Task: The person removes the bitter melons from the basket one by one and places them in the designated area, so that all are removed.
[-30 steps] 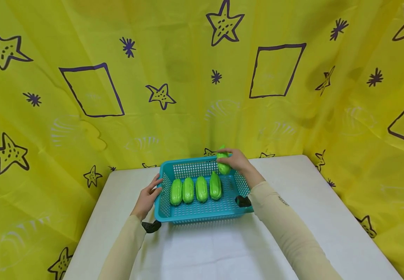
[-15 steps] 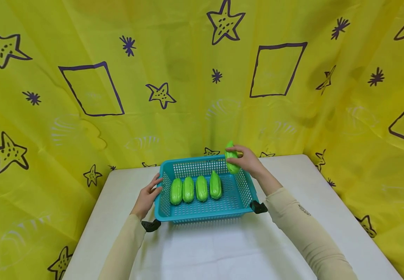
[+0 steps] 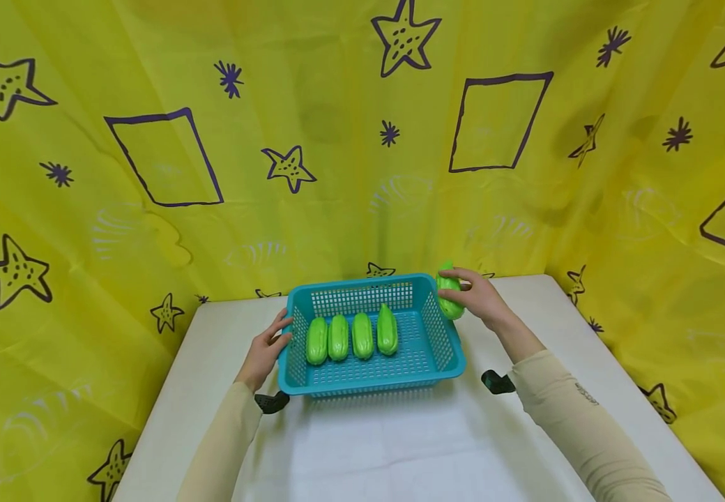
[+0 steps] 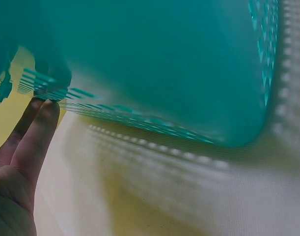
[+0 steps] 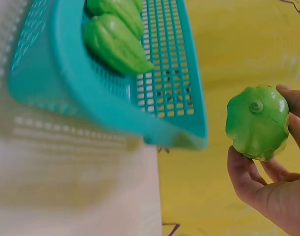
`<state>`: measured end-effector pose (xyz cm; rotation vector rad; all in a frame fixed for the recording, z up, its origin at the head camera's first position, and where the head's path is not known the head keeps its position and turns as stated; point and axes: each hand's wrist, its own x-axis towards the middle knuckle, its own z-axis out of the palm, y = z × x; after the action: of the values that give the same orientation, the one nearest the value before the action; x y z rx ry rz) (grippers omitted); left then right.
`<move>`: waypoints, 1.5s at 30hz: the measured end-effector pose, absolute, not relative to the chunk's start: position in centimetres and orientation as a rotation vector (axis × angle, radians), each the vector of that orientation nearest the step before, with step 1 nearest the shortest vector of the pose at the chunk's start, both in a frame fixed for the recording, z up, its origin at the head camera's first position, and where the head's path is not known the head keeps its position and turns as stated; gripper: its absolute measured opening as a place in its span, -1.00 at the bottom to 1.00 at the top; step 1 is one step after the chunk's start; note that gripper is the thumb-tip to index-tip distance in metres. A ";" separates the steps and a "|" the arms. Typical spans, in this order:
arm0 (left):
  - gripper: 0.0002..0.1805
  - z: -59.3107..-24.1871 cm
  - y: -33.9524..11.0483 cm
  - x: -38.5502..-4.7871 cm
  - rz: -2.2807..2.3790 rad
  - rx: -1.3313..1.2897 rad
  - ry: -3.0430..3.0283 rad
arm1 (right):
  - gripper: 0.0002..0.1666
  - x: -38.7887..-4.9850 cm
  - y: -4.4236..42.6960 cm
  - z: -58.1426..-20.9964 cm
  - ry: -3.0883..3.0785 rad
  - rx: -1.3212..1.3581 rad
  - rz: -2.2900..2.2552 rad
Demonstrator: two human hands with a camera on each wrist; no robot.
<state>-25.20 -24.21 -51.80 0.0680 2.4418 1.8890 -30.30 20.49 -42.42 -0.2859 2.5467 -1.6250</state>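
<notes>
A light green ribbed gourd [image 3: 449,293] is in my right hand [image 3: 483,300], just outside the right end of the turquoise basket [image 3: 369,383]. In the right wrist view, thumb and fingers of that hand hold the gourd [image 5: 258,123] from opposite sides, its round stem scar facing the camera. Several similar gourds [image 3: 362,336] lie side by side in the left and middle of the basket. My left hand [image 3: 263,354] grips the basket's left rim. Fingertips [image 4: 50,110] touch the basket's outside wall [image 4: 154,64] in the left wrist view.
The basket stands on a white-covered table [image 3: 369,453]. Bare basket floor [image 3: 414,341] shows right of the gourds. A yellow curtain [image 3: 337,230] printed with stars hangs around the back and sides. Black wrist-worn pieces [image 3: 498,381] sit below both wrists.
My right hand has carried the gourd rightward, from above the basket's back right corner to outside its right end. The left hand and the other gourds have stayed in place.
</notes>
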 end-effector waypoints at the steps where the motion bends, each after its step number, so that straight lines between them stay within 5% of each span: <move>1: -0.49 -51.7 -24.2 -25.2 1.886 0.069 2.443 | -0.35 -30.3 20.8 -42.5 2.557 -0.275 -1.620; 45: -0.49 -49.7 -23.6 -24.4 1.891 0.029 2.402 | -0.33 -31.8 26.9 -49.9 2.610 -0.171 -1.435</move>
<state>-24.42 -23.58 -49.71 0.0295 2.4019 1.8906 -31.79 26.91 -49.92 -0.1711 2.6098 -1.4352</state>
